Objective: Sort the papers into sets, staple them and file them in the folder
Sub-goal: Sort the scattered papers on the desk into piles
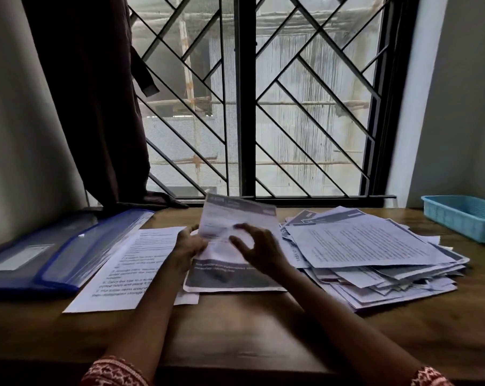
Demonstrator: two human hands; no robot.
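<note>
My left hand (190, 245) pinches the lower left edge of a printed sheet (237, 214) that stands tilted up off the table. My right hand (256, 247) hovers in front of that sheet with fingers spread and curved, holding nothing. Under the hands lies a sheet with a dark grey band (230, 277). A text page (124, 271) lies to the left of it. A loose heap of papers (375, 254) covers the table's right side. A blue translucent folder (63, 252) lies at the far left. No stapler is in view.
A light blue plastic tray (467, 215) stands at the back right corner. The wooden table (235, 330) runs up to a barred window; a dark curtain (96, 107) hangs at the back left, its hem on the table behind the folder.
</note>
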